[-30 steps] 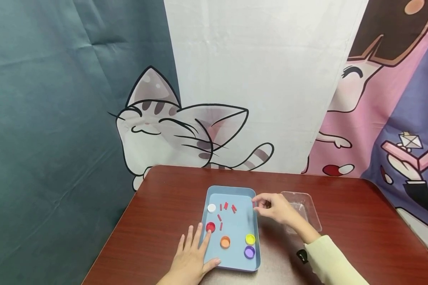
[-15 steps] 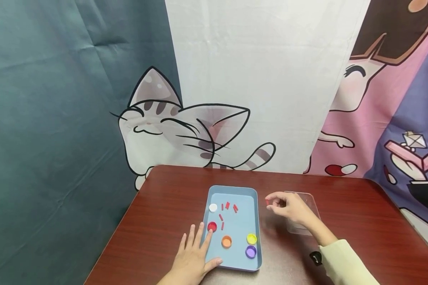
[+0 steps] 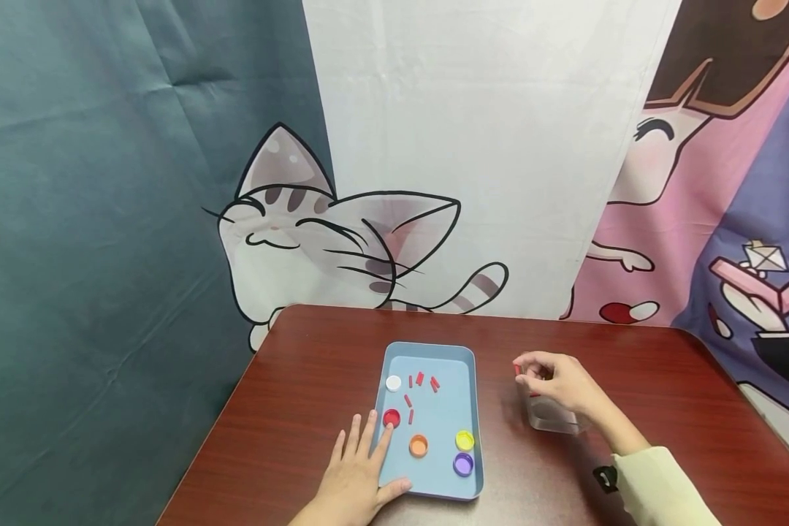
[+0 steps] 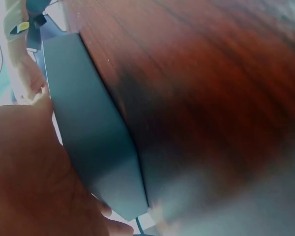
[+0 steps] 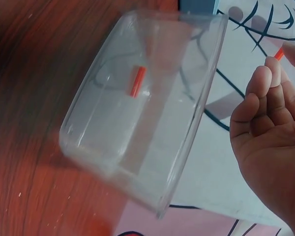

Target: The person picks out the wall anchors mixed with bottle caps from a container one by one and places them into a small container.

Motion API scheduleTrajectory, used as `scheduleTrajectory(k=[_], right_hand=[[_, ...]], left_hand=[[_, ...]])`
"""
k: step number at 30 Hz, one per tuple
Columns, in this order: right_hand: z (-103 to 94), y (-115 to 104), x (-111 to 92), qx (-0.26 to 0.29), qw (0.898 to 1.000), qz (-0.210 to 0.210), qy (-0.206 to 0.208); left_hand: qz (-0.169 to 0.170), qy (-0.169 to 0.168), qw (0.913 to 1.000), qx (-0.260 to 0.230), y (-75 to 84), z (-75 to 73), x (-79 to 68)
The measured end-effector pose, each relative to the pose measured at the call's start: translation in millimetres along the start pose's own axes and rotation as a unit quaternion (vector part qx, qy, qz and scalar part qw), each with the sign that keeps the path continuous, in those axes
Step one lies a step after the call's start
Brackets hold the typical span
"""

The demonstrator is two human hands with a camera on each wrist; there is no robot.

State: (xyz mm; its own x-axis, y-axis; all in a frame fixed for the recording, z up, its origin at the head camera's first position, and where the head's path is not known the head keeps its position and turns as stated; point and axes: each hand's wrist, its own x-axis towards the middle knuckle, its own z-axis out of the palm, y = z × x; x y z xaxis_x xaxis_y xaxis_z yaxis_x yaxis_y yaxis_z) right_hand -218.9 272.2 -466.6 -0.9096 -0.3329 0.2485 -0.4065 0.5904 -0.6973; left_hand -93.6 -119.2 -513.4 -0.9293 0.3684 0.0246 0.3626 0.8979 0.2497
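Observation:
My right hand (image 3: 568,383) pinches a small red stick (image 3: 517,370) between thumb and fingertips, above the clear plastic box (image 3: 552,420) to the right of the tray. In the right wrist view the pinched end is partly hidden by the fingers; another red stick (image 5: 137,81) shows at the box. My left hand (image 3: 351,475) lies spread over the left edge of the blue tray (image 3: 443,409), its index fingertip at a red cap (image 3: 391,418). Several red sticks (image 3: 410,416) lie in the tray near a white cap (image 3: 393,383).
An orange cap (image 3: 418,446), a yellow cap (image 3: 464,440) and a purple cap (image 3: 463,464) sit in the tray's near half. Brown wooden table (image 3: 302,380) surrounds it. A printed cloth backdrop (image 3: 486,146) hangs behind the table's far edge.
My right hand has moved right with the red stick, from the tray's right edge to above the clear box. The left hand has stayed in place.

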Motion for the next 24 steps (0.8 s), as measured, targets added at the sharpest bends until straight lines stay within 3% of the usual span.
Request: scheduleTrajectory(k=[6, 16, 24], right_hand=[[-8.6, 6.9, -6.3, 0.007, 1.0, 0.014, -0.004], [-18.7, 22.5, -15.2, -0.02, 0.999, -0.007, 0.026], [-24.9, 32.4, -22.2, -0.029, 0.999, 0.006, 0.027]], left_hand=[[0.001, -0.008, 0.9999, -0.012, 0.4, -3.0, -0.6], [0.003, -0.008, 0.9999, -0.01, 0.4, -6.5, -0.8], [0.003, -0.008, 0.9998, -0.016, 0.2, -6.0, -1.0]])
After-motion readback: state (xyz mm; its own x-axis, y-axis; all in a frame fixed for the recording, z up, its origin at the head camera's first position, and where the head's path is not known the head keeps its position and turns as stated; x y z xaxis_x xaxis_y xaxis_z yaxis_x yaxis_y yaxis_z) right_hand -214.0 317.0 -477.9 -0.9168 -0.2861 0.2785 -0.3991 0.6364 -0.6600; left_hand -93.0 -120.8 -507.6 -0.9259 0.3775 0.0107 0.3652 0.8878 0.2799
